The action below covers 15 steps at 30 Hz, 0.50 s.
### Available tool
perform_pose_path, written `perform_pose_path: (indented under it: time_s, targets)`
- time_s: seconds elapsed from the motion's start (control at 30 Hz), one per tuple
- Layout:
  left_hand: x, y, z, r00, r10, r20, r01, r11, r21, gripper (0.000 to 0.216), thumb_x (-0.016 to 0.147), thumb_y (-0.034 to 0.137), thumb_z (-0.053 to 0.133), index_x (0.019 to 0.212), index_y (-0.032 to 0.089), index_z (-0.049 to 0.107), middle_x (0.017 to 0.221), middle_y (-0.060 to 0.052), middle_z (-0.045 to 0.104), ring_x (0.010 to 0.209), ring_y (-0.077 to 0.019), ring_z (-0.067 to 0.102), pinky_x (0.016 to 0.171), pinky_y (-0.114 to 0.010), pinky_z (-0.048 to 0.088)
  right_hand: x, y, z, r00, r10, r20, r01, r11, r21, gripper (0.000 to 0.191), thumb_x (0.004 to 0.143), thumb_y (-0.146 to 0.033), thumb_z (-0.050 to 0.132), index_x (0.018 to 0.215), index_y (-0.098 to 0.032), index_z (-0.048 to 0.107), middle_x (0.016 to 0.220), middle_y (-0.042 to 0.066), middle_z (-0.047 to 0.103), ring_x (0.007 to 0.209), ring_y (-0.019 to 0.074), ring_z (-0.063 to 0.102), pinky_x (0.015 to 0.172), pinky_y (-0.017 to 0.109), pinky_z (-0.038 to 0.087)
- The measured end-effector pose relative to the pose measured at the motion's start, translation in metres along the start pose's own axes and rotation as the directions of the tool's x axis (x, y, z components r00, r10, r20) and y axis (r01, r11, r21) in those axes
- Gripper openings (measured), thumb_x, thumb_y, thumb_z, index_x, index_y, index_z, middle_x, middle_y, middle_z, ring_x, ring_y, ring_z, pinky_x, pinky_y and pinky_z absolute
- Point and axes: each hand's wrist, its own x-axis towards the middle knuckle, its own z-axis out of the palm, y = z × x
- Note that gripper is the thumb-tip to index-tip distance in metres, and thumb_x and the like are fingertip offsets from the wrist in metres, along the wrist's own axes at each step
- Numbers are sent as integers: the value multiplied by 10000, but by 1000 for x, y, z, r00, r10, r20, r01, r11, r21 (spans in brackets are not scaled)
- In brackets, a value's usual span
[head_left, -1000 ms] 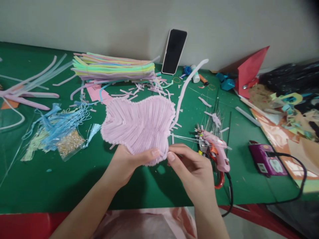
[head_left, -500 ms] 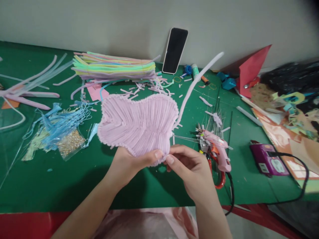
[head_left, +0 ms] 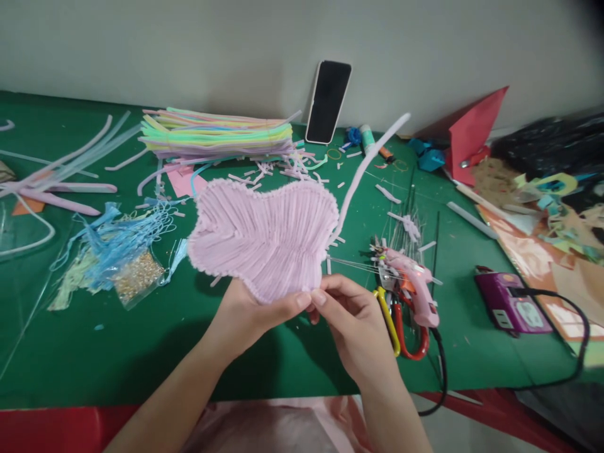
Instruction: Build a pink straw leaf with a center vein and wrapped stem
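A pale lilac piece made of pipe cleaners [head_left: 264,239], with wavy lobed edges and ridged rows, is held up above the green table. My left hand [head_left: 257,314] grips it from below, thumb on the front near the lower edge and fingers hidden behind. Thumb and fingers of my right hand [head_left: 349,321] pinch its lower right edge, right beside the left thumb. From the piece's right side a long loose lilac pipe cleaner [head_left: 363,167] sticks up and to the right.
A bundle of coloured pipe cleaners [head_left: 217,135] and a phone [head_left: 329,102] are at the back. Blue tassels [head_left: 127,236] and a bag of gold beads [head_left: 139,277] lie left. Right are a pink glue gun [head_left: 418,283], red-handled pliers [head_left: 415,343] and a purple corded box [head_left: 512,302].
The head view has shifted slightly. The piece tilts a little, its lower edge now nearer the thumbs, and my right hand has moved slightly left, uncovering yellow handles. Both hands keep their hold.
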Motion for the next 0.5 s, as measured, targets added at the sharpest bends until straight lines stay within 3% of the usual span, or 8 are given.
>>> perform_pose_path:
  time_s: [0.1, 0.27, 0.5]
  targets:
    - [2, -4, -5, 997, 2, -76, -2, 1000, -6, 293, 680, 289, 799, 923, 169, 688, 798, -38, 698, 705, -195, 648, 642, -314, 550, 1, 2, -1, 999, 8, 31, -9, 1000, 12, 147, 784, -347, 740, 785, -204, 706, 666, -16, 633, 585, 90, 548, 566, 209, 472]
    - [5, -7, -6, 976, 72, -205, -76, 997, -13, 420, 792, 345, 711, 1177, 190, 646, 1114, -79, 698, 1105, -267, 615, 948, -365, 496, 1, 4, -2, 999, -28, 37, 26, 999, 38, 222, 888, -393, 613, 851, -200, 717, 715, 4, 640, 628, 93, 574, 555, 197, 480]
    - [5, -3, -2, 978, 79, -193, -89, 995, -46, 480, 834, 339, 671, 1284, 195, 584, 1205, -81, 672, 1169, -276, 588, 970, -364, 491, 1, 8, 5, 999, 6, 40, -4, 999, -35, 180, 754, -353, 759, 803, -194, 692, 640, -18, 636, 532, 84, 545, 509, 205, 472]
